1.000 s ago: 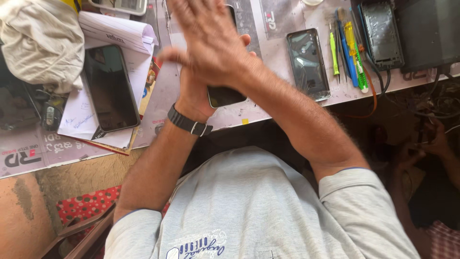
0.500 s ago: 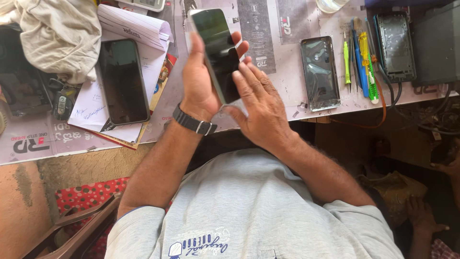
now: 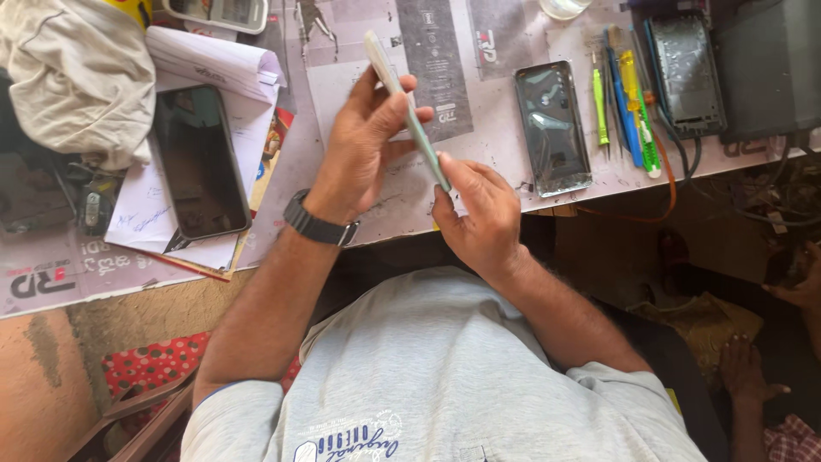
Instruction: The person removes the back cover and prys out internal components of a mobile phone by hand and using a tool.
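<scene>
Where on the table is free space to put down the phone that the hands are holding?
Bare table lies between the held phone and the opened phone. Another patch is near the front edge, left of the left hand. It is crowded at the right by the tools and at the left around the dark phone on papers.

phone [image 3: 406, 111]: slim, pale green edge, seen edge-on
pose: tilted, top end up-left, bottom end down-right
position: held above the surface [image 3: 505, 137], in both hands

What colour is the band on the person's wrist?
The wristband is black, worn on the left wrist. The head view shows it best.
</scene>
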